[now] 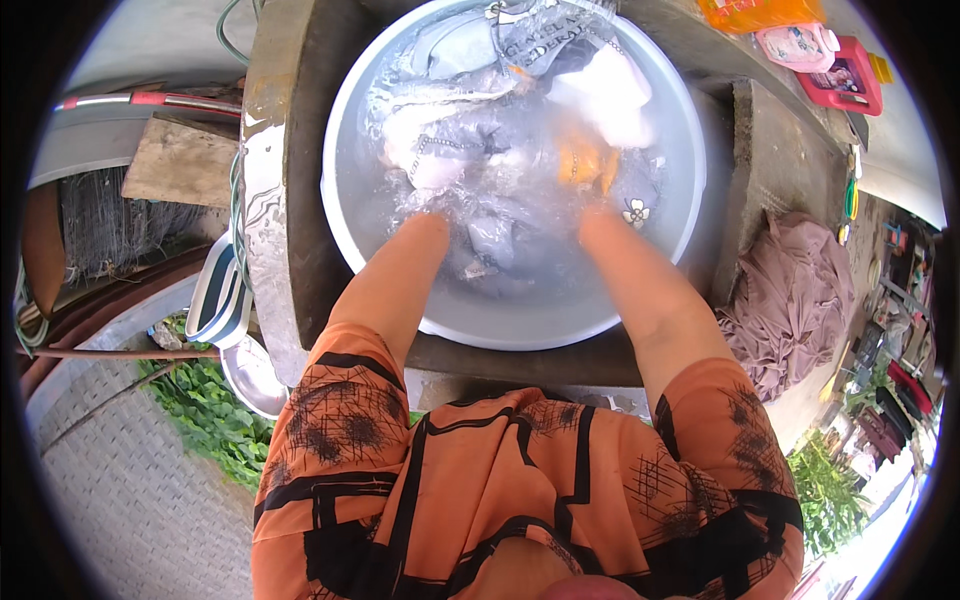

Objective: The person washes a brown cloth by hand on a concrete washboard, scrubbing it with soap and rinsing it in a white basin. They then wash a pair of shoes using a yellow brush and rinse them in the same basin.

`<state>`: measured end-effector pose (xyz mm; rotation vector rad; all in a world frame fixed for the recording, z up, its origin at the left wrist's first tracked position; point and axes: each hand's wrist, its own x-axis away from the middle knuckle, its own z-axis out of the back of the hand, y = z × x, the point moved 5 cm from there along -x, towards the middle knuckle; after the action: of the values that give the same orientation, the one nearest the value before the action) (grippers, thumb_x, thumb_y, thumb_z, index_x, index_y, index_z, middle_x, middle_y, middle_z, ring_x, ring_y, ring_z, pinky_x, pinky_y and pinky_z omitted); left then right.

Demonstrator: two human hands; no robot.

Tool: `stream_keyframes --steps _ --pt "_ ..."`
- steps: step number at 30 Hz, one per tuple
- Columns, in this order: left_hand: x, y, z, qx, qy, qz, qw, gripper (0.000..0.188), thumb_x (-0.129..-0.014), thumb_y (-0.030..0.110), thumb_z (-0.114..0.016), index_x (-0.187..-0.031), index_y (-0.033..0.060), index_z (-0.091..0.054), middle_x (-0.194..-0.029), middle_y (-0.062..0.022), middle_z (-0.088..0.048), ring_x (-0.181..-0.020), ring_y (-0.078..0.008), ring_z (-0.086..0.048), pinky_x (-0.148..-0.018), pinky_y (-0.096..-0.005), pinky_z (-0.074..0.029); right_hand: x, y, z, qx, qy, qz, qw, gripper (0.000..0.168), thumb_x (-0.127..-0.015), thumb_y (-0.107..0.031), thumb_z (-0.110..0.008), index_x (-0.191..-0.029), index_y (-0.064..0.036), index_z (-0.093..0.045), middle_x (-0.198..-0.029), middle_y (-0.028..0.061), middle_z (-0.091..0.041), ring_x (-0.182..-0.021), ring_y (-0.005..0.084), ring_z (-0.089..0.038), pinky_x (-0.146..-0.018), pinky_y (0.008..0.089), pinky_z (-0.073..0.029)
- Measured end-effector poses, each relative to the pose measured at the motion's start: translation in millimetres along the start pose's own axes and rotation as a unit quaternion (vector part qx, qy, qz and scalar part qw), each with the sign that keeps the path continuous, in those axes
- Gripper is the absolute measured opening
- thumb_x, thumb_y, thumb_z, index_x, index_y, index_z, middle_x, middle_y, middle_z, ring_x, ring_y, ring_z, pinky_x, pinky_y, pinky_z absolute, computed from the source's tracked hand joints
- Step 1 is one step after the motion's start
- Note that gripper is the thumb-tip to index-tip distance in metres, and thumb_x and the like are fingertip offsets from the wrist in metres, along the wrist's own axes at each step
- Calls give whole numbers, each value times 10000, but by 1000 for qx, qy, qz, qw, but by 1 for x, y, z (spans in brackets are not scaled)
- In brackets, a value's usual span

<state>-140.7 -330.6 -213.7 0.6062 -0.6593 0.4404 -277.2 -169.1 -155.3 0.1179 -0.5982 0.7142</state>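
Note:
A large pale round basin (517, 337) of water holds several soaked garments. My left forearm (397, 262) goes down into the water on the left, beside a pale cloth with a dark beaded trim (442, 161). My right forearm (630, 259) enters on the right, close to an orange cloth (581, 161) and a dark grey cloth with a white flower (636, 214). Splashing, cloudy water hides both hands, so their grip does not show. A grey cloth with lettering (540, 37) and a white cloth (611, 97) lie toward the far side.
Concrete walls (274, 187) surround the basin. A mauve cloth (795, 300) hangs over the right wall. Bottles, including a red one with a yellow cap (844, 79), stand on the far-right ledge. At left are a wooden board (180, 161), a collapsible tub (217, 292) and a hose (238, 217).

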Motion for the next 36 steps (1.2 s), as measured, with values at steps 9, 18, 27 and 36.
stream_keyframes --steps 9,18,27,36 --pt "30 34 43 321 56 -45 944 656 -815 501 -586 -1369 176 -454 -1404 -181 -419 -1331 -221 -365 -1106 -368 -279 18 -5 39 -39 195 71 977 353 -786 -360 -608 -1039 -127 -690 -1016 116 -677 -989 278 -623 -890 391 -458" --pt "203 47 134 432 103 -164 881 317 -791 -38 -529 -1068 54 -652 -1025 -39 -652 -928 -113 -585 -832 -255 -470 122 51 113 -477 185 90 854 217 -651 47 -660 -673 -51 -467 -671 -14 -499 -640 114 -475 -594 269 -409" --pt "290 103 235 149 412 -294 849 235 -744 41 -656 -976 75 -645 -935 -94 -633 -906 -279 -613 -803 -336 -487 211 51 216 -482 274 134 821 306 -715 46 -650 -942 -79 -487 -787 58 -579 -744 172 -586 -675 275 -460" --pt "167 33 69 -156 79 1 985 951 -753 420 -701 -1501 294 -128 -1562 -135 -50 -1440 -341 -55 -1122 -537 -140 113 -28 81 -12 56 160 985 1008 -715 -306 -750 -1501 -268 -120 -1533 209 -115 -1397 383 -200 -1094 535 -241"
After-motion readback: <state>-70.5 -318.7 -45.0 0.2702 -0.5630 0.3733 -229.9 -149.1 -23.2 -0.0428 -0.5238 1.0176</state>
